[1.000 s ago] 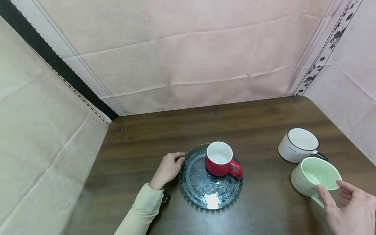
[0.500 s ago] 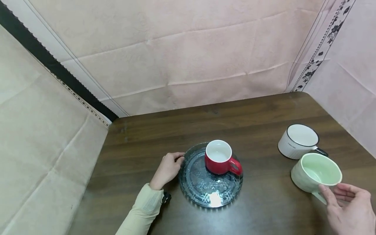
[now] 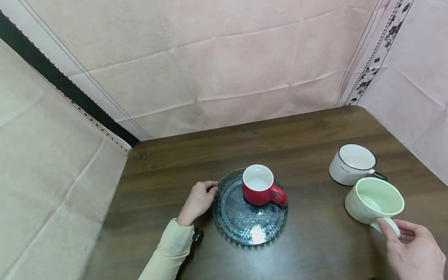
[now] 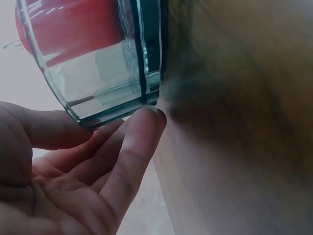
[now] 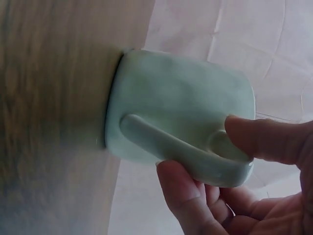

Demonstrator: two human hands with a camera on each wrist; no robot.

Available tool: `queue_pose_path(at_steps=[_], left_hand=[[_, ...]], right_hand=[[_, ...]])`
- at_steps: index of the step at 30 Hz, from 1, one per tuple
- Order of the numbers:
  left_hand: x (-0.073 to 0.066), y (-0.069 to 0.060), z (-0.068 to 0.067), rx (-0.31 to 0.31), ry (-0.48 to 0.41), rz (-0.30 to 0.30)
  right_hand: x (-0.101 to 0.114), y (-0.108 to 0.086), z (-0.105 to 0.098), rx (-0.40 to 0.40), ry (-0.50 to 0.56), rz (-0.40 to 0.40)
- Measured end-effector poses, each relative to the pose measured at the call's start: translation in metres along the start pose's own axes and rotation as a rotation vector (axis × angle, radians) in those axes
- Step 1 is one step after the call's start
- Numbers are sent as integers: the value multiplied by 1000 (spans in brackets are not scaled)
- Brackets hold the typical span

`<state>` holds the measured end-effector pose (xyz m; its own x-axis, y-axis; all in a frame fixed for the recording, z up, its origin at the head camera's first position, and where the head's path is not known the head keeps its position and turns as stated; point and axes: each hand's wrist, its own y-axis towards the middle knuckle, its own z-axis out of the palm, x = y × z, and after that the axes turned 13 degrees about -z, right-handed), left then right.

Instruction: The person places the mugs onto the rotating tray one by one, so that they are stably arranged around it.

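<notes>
Right hand [image 3: 413, 245]: grips the handle [image 5: 166, 147] of the pale green, glossy ceramic mug [image 3: 365, 212], with the thumb on one side of the handle and fingertips on the other. The mug is upright on the tabletop, at the right of the head view, its handle toward the person.

Left sleeve [image 3: 171, 243]: cream, with a ribbed cuff; a black band [image 3: 198, 235] shows beside the cuff.

Left hand [image 3: 197, 200]: pinches the left edge of the round, blue-tinted, patterned glass dish [image 3: 238, 225]. In the left wrist view, the thumb meets the rim and a fingertip touches the base edge. The dish lies on the table, between the two hands.

Red ceramic mug with white interior [image 3: 257, 196]: stands upright on the far part of the dish, handle toward the right.

White mug with black rim and black handle [image 3: 346, 171]: stands upright just beyond the green mug; contact between the two cannot be determined.

Dark brown, wood-grain table [image 3: 175, 163]: supports all items.

Creased, pale pinkish cloth [image 3: 262, 66]: hangs behind the table.
</notes>
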<state>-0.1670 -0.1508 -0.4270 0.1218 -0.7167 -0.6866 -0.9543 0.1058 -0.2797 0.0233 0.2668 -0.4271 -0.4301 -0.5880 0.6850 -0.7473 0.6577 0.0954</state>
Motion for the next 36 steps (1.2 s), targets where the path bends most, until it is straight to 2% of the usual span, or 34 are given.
queue_pose_path(at_steps=[7,15,26,36], left_hand=[[2,-1,1,-8,-9,-3],[4,-2,0,19,-37,-11],[2,-4,0,21,-38,11],[2,-4,0,17,-54,4]], right_hand=[[0,-4,5,-94,9,-19],[-1,-5,8,-195,48,9],[-8,1,7,-193,120,25],[1,0,4,-179,158,29]])
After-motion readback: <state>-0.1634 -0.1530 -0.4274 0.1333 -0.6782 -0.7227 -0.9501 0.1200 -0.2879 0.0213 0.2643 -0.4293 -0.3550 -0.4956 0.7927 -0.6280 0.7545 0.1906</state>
